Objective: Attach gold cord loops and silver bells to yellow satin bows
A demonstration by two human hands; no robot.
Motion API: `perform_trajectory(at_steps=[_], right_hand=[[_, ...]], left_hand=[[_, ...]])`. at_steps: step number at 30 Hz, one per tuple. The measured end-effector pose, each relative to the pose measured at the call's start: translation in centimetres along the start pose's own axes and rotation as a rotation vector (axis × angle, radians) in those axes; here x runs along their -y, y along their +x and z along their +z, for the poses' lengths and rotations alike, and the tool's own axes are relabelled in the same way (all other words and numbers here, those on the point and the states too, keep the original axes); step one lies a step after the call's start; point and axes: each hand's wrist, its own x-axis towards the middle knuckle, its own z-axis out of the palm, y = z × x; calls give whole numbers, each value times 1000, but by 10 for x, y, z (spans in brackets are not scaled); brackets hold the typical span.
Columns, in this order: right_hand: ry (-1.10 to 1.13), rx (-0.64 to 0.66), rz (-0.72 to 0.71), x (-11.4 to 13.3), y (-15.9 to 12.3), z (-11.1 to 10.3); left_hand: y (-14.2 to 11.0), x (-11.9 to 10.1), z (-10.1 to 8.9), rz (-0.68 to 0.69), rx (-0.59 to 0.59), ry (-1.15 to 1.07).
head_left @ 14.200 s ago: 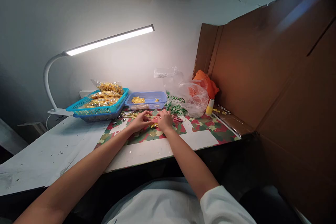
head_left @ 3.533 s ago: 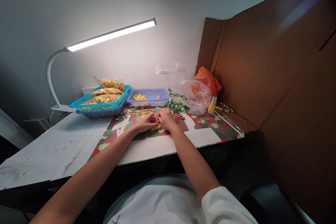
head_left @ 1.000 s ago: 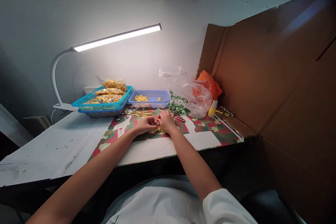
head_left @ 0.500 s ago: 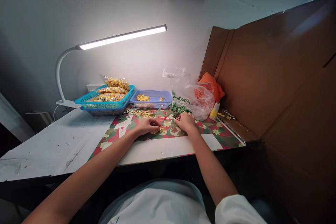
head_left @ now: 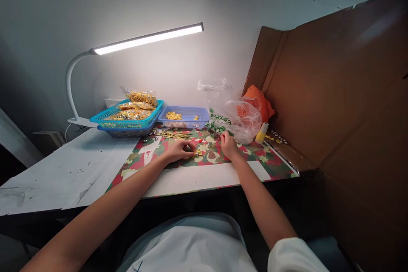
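Note:
My left hand (head_left: pixel 179 151) rests over the patterned sheet, thumb and fingers pinched together on a small gold bow (head_left: pixel 198 153) with a silvery bead or bell at its side. The fingers partly cover it. Farther right, my right hand (head_left: pixel 228 145) has its fingers closed on a thin dark tool (head_left: pixel 213 132) that points left beside the plastic bag; its exact kind is too small to tell. Behind my left hand lies a bundle of thin gold sticks or ties (head_left: pixel 174 134).
A turquoise basket (head_left: pixel 127 124) holds bagged gold pieces; a blue-violet basket (head_left: pixel 186 124) contains loose gold bows. Clear plastic bags (head_left: pixel 245 123), an orange bag (head_left: pixel 259 104) and a yellow-and-white tube (head_left: pixel 262 133) stand near the cardboard wall (head_left: pixel 334 80). A lamp (head_left: pixel 149 39) hangs overhead.
My right hand has shifted slightly up and right, away from my left hand, and the dark tool sits farther back. My left hand stays at the bow. The view has tilted a little.

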Motion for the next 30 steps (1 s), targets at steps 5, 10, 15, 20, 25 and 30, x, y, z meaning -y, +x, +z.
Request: perform_trajectory(at_steps=[5, 10, 15, 20, 25, 30], right_hand=[[144, 73, -168, 7, -7, 2], [178, 70, -268, 15, -12, 2], [150, 15, -313, 26, -12, 4], [102, -5, -304, 30, -12, 3], [72, 14, -289, 34, -10, 0], [62, 32, -263, 36, -4, 0]], left_hand=[[1, 1, 0, 19, -11, 5], [1, 0, 0, 28, -6, -6], [1, 1, 1, 37, 2, -28], [2, 2, 1, 25, 15, -45], [4, 5, 3, 18, 26, -83], [5, 8, 5, 18, 14, -105]])
